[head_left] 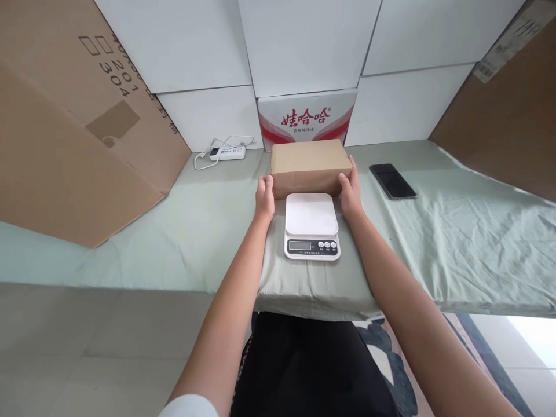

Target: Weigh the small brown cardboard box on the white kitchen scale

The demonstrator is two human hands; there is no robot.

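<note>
Presently, with twelve o'clock being taken as straight away from the person, a brown cardboard box (pixel 310 157) is being grasped at both ends, just beyond a white kitchen scale (pixel 311 215). From the box's centre, its left end is being clasped by the left hand (pixel 264 198) at eight o'clock, and its right end is being clasped by the right hand (pixel 351 192) at four o'clock. At six o'clock the scale is being flanked by the forearms, its display (pixel 299 245) being turned toward the person; whether the box is being touched by it cannot be told. At twelve, a white-and-red carton (pixel 306 110) is being partly hidden by the box. On the pale green cloth (pixel 208 231), a phone (pixel 393 181) is being supported at three o'clock, and a white device (pixel 232 153) with a looped cord (pixel 202 161) at nine.
</note>
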